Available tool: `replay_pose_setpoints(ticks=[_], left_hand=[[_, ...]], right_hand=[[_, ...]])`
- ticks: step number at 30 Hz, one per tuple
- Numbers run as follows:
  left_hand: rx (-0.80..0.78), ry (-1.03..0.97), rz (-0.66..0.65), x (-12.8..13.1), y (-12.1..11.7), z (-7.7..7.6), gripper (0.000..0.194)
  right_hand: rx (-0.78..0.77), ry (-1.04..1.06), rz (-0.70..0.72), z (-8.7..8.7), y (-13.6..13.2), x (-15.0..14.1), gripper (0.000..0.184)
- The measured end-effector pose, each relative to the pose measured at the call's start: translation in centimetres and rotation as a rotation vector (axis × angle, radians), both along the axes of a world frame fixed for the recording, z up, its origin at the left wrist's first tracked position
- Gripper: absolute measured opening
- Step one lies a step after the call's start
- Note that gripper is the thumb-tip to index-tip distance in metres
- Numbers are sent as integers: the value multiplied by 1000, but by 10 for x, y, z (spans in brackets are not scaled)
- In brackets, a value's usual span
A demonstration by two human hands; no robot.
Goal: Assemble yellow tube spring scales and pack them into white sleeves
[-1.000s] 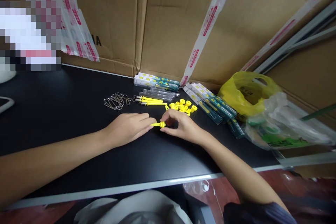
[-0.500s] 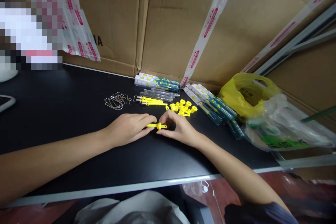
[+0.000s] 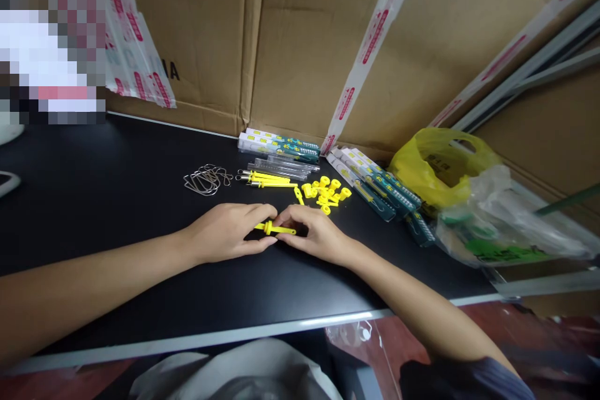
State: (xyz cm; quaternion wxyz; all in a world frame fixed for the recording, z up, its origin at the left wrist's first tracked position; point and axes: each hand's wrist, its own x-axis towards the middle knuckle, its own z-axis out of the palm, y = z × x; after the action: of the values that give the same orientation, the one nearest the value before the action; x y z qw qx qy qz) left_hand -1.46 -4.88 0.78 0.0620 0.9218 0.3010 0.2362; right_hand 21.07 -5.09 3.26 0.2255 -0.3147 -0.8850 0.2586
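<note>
Both hands meet over the black table. My left hand pinches one end of a thin yellow plastic rod with a small collar on it. My right hand pinches the other end, fingers curled round it. Just beyond lie a pile of small yellow caps, a few more yellow rods with metal tips and a bundle of bent wire clips.
Packaged items in teal and white sleeves lie along the cardboard wall. A yellow plastic bag and clear bags crowd the right end. The table's front edge runs below my arms.
The yellow collar has slid along the rod toward my left hand, and my right fingers have moved in closer over the rod's right end.
</note>
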Motion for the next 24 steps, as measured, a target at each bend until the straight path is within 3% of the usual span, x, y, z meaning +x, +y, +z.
replay_pose_setpoints(ticks=[6,12,19,24], left_hand=[[21,21,-12,2,2,-1,15],[56,35,55,2,0,4,11],[159,43,7,5,0,6,15],[103,58,31,5,3,0,17]], right_hand=[[26,-9,-6,1,0,1,14],[60,-18,-37,6,3,4,12],[205,-10,-39,-3,5,-1,11],[225,-74,38,13,10,-1,5]])
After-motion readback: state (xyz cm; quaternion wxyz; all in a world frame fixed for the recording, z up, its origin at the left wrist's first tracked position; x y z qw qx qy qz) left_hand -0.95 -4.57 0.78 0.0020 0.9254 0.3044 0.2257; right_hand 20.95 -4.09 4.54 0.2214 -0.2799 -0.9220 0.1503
